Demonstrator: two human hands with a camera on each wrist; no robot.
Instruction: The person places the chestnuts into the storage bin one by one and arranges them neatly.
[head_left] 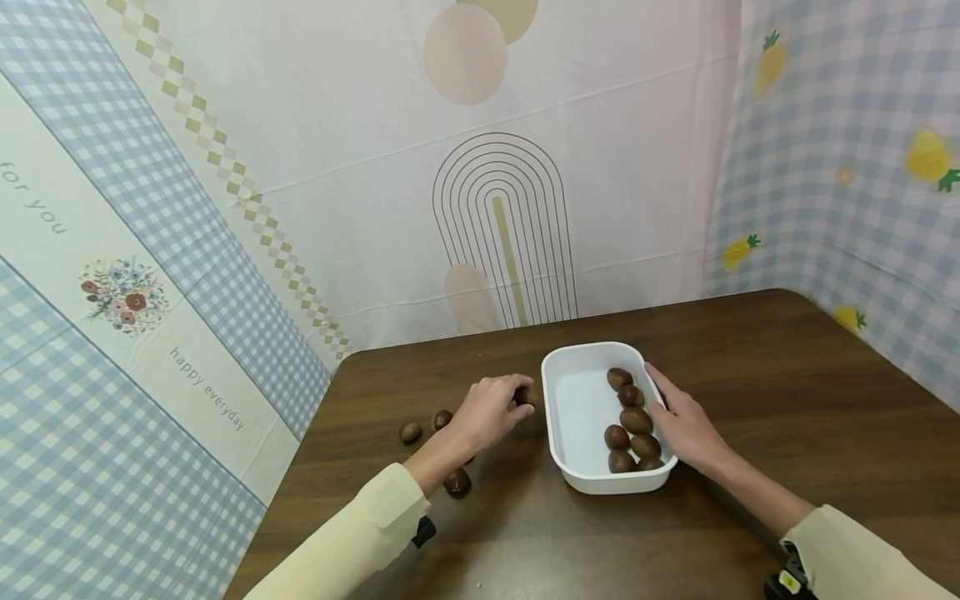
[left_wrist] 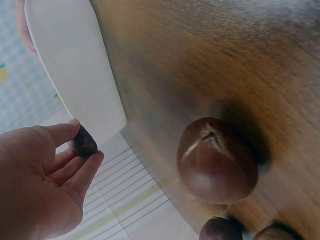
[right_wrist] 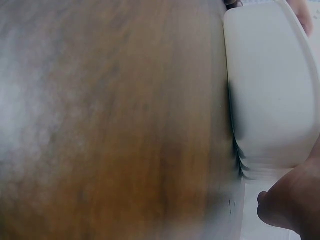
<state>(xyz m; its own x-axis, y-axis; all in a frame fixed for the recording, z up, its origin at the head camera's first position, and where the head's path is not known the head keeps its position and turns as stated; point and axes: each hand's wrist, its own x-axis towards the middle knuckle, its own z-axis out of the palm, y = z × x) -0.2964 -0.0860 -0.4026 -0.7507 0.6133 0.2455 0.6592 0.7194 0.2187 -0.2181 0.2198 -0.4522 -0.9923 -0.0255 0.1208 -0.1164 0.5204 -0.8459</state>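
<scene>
My left hand [head_left: 489, 410] pinches a brown chestnut [left_wrist: 84, 143] between thumb and fingertips, just left of a white rectangular container [head_left: 586, 353]. Several chestnuts [head_left: 637, 420] lie inside that container, gathered along its right side. Gripping the container's right rim is my right hand [head_left: 688, 427]; part of it also shows in the right wrist view, beside the white wall. Below and left of my left forearm, loose chestnuts sit on the table, among them a glossy one [head_left: 457, 482] that appears large in the left wrist view with a split in its shell [left_wrist: 215, 162].
The dark wooden table [head_left: 780, 367] carries everything. Two more loose chestnuts, a lighter one [head_left: 410, 432] and a darker one [head_left: 442, 419], lie left of my left wrist. A patterned cloth [head_left: 360, 167] hangs behind the table's far edge.
</scene>
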